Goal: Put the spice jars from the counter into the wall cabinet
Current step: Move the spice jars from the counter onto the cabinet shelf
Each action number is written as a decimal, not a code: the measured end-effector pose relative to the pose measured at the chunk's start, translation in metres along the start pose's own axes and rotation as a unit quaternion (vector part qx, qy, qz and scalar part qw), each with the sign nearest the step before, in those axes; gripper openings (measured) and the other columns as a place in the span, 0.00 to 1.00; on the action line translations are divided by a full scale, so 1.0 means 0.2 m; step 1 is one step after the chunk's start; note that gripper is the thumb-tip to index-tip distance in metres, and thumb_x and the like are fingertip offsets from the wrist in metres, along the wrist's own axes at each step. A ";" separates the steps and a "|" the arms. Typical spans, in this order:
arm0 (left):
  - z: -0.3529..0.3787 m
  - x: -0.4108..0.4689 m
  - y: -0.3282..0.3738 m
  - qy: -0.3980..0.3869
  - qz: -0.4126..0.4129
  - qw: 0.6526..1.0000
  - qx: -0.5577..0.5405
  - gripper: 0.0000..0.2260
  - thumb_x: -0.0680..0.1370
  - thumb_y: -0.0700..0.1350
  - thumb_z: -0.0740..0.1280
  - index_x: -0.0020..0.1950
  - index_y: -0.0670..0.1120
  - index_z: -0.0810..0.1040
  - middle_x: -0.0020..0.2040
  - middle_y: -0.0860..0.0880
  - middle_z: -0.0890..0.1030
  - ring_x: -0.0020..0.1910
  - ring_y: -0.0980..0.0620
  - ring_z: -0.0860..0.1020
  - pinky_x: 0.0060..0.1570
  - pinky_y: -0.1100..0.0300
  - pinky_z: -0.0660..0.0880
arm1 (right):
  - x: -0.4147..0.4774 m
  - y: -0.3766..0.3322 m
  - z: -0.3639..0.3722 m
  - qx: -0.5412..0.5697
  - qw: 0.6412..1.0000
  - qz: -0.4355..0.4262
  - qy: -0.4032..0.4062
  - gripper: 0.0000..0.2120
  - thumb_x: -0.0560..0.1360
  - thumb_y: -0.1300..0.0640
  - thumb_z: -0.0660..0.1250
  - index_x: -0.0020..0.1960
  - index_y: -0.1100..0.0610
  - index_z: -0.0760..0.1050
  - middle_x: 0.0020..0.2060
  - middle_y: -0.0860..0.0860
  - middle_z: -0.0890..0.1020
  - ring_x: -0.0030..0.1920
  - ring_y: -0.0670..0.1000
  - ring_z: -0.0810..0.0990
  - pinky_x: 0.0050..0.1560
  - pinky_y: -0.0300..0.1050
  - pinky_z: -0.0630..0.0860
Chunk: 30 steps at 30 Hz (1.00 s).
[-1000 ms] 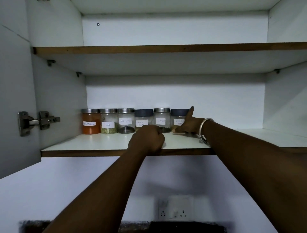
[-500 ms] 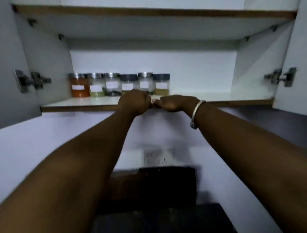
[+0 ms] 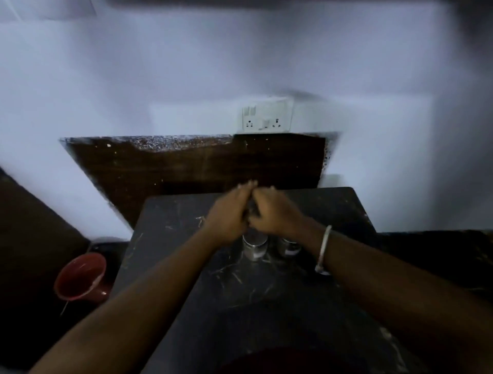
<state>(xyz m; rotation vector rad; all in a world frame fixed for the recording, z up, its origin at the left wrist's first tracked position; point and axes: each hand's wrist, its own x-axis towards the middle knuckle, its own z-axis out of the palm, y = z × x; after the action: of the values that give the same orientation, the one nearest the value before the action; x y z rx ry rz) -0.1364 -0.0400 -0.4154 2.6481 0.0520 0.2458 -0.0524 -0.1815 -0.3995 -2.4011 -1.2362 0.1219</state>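
Observation:
The view looks down at a dark marbled counter [image 3: 186, 267]. Two glass spice jars with metal lids stand on it: one jar [image 3: 254, 247] just below my hands, the other jar [image 3: 289, 247] to its right, partly hidden by my right wrist. My left hand [image 3: 226, 216] and my right hand [image 3: 277, 213] meet side by side above the jars, fingers pointing to the wall. A small dark shape [image 3: 252, 209] shows between the hands; motion blur hides what it is. The wall cabinet is out of view apart from a dark edge [image 3: 240, 2] at the top.
A red cup [image 3: 80, 277] sits low on the left beside the counter. A dark brown backsplash panel [image 3: 186, 165] stands behind the counter, with a white wall socket [image 3: 266, 118] above it. My right wrist wears a metal bangle [image 3: 323, 249].
The view has swung down from the cabinet shelf with its row of jars to the counter. Both hands have dropped from the shelf edge to just above the two jars.

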 end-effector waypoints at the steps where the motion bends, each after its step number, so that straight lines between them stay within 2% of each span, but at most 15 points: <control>1: 0.12 -0.07 -0.08 -0.050 -0.043 0.998 -0.016 0.35 0.78 0.41 0.69 0.83 0.45 0.59 0.79 0.42 0.68 0.77 0.42 0.68 0.74 0.47 0.68 | -0.01 0.03 0.15 -0.018 0.998 0.024 -0.062 0.21 0.74 0.51 0.71 0.61 0.63 0.76 0.59 0.60 0.81 0.58 0.62 0.81 0.60 0.54 0.76; 3: 0.30 -0.17 -0.19 -0.125 -0.113 0.985 -0.031 0.39 0.78 0.47 0.70 0.84 0.49 0.53 0.82 0.45 0.62 0.78 0.44 0.66 0.75 0.46 0.66 | -0.03 0.10 0.38 -0.058 0.987 0.052 -0.142 0.30 0.75 0.46 0.70 0.72 0.58 0.70 0.70 0.61 0.73 0.69 0.63 0.73 0.71 0.57 0.70; 4: 0.37 -0.20 -0.23 -0.149 -0.141 0.978 -0.037 0.40 0.78 0.49 0.71 0.84 0.51 0.51 0.82 0.46 0.61 0.78 0.45 0.66 0.74 0.46 0.67 | -0.03 0.14 0.46 -0.072 0.981 0.063 -0.167 0.35 0.75 0.43 0.69 0.77 0.55 0.64 0.76 0.63 0.66 0.75 0.66 0.67 0.75 0.60 0.65; 6: 0.46 -0.24 -0.28 -0.168 -0.172 0.969 -0.055 0.40 0.77 0.51 0.69 0.83 0.53 0.50 0.80 0.46 0.65 0.74 0.45 0.71 0.71 0.47 0.71 | -0.02 0.20 0.57 -0.082 0.972 0.085 -0.203 0.40 0.76 0.40 0.68 0.82 0.47 0.54 0.81 0.65 0.52 0.80 0.69 0.55 0.78 0.64 0.58; 7: 0.49 -0.26 -0.29 -0.172 -0.179 0.967 -0.062 0.39 0.77 0.51 0.68 0.83 0.54 0.51 0.79 0.45 0.67 0.72 0.45 0.72 0.69 0.49 0.71 | -0.01 0.23 0.60 -0.083 0.969 0.088 -0.216 0.40 0.76 0.41 0.68 0.82 0.44 0.52 0.81 0.64 0.50 0.80 0.69 0.55 0.78 0.64 0.58; 10: 0.55 -0.30 -0.32 -0.177 -0.174 0.966 -0.071 0.37 0.78 0.49 0.67 0.83 0.53 0.53 0.77 0.45 0.69 0.71 0.45 0.73 0.65 0.55 0.68 | 0.02 0.27 0.63 -0.079 0.966 0.084 -0.231 0.37 0.76 0.48 0.71 0.80 0.42 0.57 0.78 0.61 0.60 0.75 0.67 0.65 0.73 0.60 0.68; 12: 0.54 -0.31 -0.33 -0.163 -0.170 0.965 -0.112 0.32 0.79 0.47 0.67 0.81 0.54 0.58 0.74 0.49 0.72 0.71 0.46 0.74 0.65 0.58 0.69 | 0.04 0.27 0.60 -0.073 0.969 0.080 -0.220 0.34 0.75 0.52 0.72 0.78 0.43 0.63 0.73 0.58 0.69 0.70 0.64 0.72 0.69 0.59 0.73; 14: 0.49 -0.32 -0.33 -0.139 -0.173 0.952 -0.212 0.27 0.81 0.44 0.67 0.77 0.58 0.62 0.70 0.56 0.72 0.71 0.48 0.74 0.63 0.61 0.71 | 0.07 0.25 0.53 -0.049 0.973 0.090 -0.207 0.32 0.74 0.49 0.72 0.76 0.44 0.66 0.69 0.56 0.73 0.68 0.62 0.75 0.66 0.56 0.76; 17: 0.33 -0.28 -0.25 -0.066 -0.170 0.902 -0.391 0.21 0.85 0.44 0.62 0.76 0.59 0.66 0.71 0.56 0.76 0.70 0.52 0.77 0.65 0.53 0.77 | 0.14 0.18 0.32 0.047 0.973 0.112 -0.195 0.36 0.71 0.39 0.72 0.77 0.44 0.67 0.71 0.52 0.75 0.69 0.56 0.76 0.65 0.53 0.75; 18: 0.26 -0.26 -0.21 -0.042 -0.158 0.886 -0.433 0.21 0.86 0.44 0.61 0.77 0.59 0.66 0.70 0.57 0.78 0.68 0.54 0.78 0.63 0.54 0.79 | 0.16 0.15 0.22 0.076 0.975 0.099 -0.186 0.36 0.69 0.36 0.71 0.75 0.45 0.70 0.70 0.51 0.77 0.68 0.55 0.77 0.64 0.52 0.75; 21: 0.02 -0.16 -0.04 0.015 -0.108 0.866 -0.488 0.21 0.86 0.46 0.58 0.78 0.62 0.62 0.68 0.63 0.78 0.68 0.62 0.77 0.58 0.66 0.77 | 0.17 0.04 -0.14 0.113 0.986 0.038 -0.114 0.35 0.68 0.27 0.64 0.69 0.43 0.77 0.61 0.46 0.84 0.59 0.48 0.83 0.61 0.50 0.79; 24: -0.22 -0.04 0.15 0.074 -0.039 0.857 -0.508 0.23 0.85 0.45 0.58 0.79 0.59 0.59 0.68 0.66 0.76 0.68 0.64 0.76 0.59 0.67 0.76 | 0.14 -0.09 -0.48 0.155 0.988 -0.010 -0.009 0.32 0.70 0.23 0.61 0.65 0.40 0.78 0.56 0.42 0.86 0.54 0.39 0.83 0.59 0.48 0.80; 26: -0.37 0.02 0.29 0.114 0.015 0.847 -0.520 0.22 0.85 0.46 0.58 0.78 0.58 0.60 0.68 0.67 0.78 0.69 0.62 0.76 0.60 0.66 0.76 | 0.10 -0.18 -0.67 0.221 0.973 -0.030 0.064 0.35 0.69 0.21 0.58 0.66 0.40 0.79 0.60 0.41 0.84 0.58 0.39 0.82 0.62 0.45 0.78; 28: -0.50 0.06 0.40 0.154 0.047 0.829 -0.535 0.21 0.84 0.47 0.58 0.78 0.55 0.64 0.71 0.55 0.78 0.68 0.54 0.79 0.59 0.61 0.78 | 0.04 -0.24 -0.81 0.300 0.944 -0.033 0.134 0.36 0.70 0.23 0.58 0.70 0.43 0.76 0.65 0.41 0.81 0.62 0.41 0.80 0.65 0.45 0.76; 30: -0.62 0.08 0.50 0.179 0.070 0.806 -0.559 0.21 0.83 0.50 0.58 0.78 0.53 0.67 0.69 0.46 0.79 0.63 0.47 0.81 0.56 0.57 0.79 | -0.03 -0.29 -0.90 0.374 0.905 -0.059 0.195 0.31 0.74 0.30 0.57 0.71 0.45 0.74 0.58 0.40 0.81 0.55 0.40 0.80 0.58 0.40 0.76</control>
<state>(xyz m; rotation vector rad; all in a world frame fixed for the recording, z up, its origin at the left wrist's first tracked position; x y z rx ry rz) -0.1441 -0.0702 -0.2585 1.3945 -0.1329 0.6031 -0.0510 -0.2189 -0.2141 -1.5820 -0.9152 0.0557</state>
